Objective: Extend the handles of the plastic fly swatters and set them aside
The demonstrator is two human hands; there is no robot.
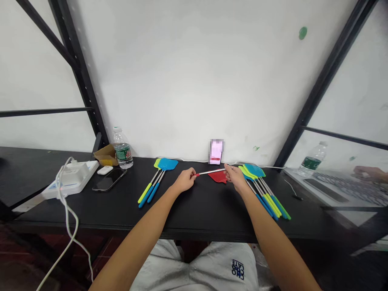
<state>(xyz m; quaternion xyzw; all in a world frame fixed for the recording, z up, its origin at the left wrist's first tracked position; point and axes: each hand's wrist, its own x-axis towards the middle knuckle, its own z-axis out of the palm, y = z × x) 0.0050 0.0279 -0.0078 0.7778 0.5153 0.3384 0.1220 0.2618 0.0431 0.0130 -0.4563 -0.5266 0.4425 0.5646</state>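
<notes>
Between my hands, just above the black table, is a thin telescopic metal rod (210, 171) with red at its left end. My left hand (185, 180) is closed around that red end, which looks like a fly swatter handle. The rod's other end is pinched by my right hand (235, 178). Below the rod, close to my right fingers, shows a red fly swatter head (218, 176); whether it joins the rod is hidden. Yellow-green and blue fly swatters (156, 184) lie left of my left hand. A fanned group of several fly swatters (265, 192) lies beside my right forearm.
A lit phone (216, 151) leans upright at the wall. Leftward are a water bottle (123, 148), cardboard box (106, 155), white case (105, 170), dark phone (109, 180) and power strip (86, 178) with hanging cables. A laptop (330, 190) and another bottle (315, 158) stand right.
</notes>
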